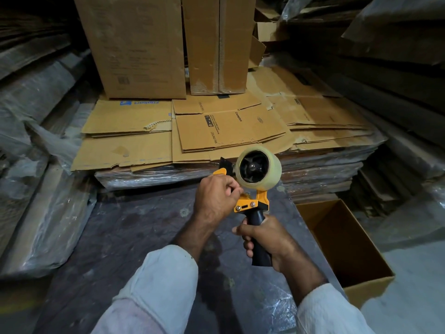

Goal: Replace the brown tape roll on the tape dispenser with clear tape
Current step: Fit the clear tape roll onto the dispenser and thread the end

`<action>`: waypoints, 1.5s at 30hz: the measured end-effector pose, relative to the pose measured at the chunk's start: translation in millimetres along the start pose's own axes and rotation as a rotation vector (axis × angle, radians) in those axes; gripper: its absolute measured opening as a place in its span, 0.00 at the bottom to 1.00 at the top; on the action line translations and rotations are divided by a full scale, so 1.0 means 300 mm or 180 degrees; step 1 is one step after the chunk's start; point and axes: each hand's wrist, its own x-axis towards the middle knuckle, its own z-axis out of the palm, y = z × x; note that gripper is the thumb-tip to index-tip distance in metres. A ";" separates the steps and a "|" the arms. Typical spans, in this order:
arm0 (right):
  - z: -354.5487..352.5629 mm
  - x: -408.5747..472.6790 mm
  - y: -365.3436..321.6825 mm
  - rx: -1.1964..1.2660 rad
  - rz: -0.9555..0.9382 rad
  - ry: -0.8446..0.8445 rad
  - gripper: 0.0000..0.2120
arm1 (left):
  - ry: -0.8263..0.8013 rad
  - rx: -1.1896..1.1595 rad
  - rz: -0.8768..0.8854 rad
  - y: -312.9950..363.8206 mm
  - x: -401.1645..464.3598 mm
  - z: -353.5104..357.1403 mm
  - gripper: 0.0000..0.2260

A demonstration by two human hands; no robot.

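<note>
Head view: right hand [265, 239] wrapped round black handle [258, 239] of tape dispenser [252, 203]; left hand [215, 196] pinching by the yellow frame. Right of grip, open cardboard box [349, 249]. Above grip, clear tape roll [258, 168] mounted, pale, translucent. Beyond, flattened cartons [216, 131].

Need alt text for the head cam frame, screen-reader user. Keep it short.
A person's right hand grips the black handle of a yellow tape dispenser loaded with a clear tape roll, while the left hand pinches near its front. Flattened cardboard boxes lie stacked behind; an open box sits right.
</note>
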 end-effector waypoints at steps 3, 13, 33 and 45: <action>-0.016 0.000 -0.006 0.0258 0.0022 -0.0047 0.13 | -0.0092 0.0150 0.0204 -0.029 -0.013 -0.018 0.01; -0.079 -0.052 -0.056 0.0637 0.0073 -0.0411 0.12 | 0.0203 0.0016 0.0924 -0.076 -0.053 -0.017 0.02; -0.099 -0.103 -0.077 0.0693 0.0322 -0.0612 0.11 | 0.0044 -0.1194 0.0370 -0.082 -0.120 -0.017 0.04; -0.086 -0.104 -0.090 0.0522 0.0344 -0.0627 0.11 | -0.0162 -0.2772 -0.0731 -0.067 -0.170 0.043 0.06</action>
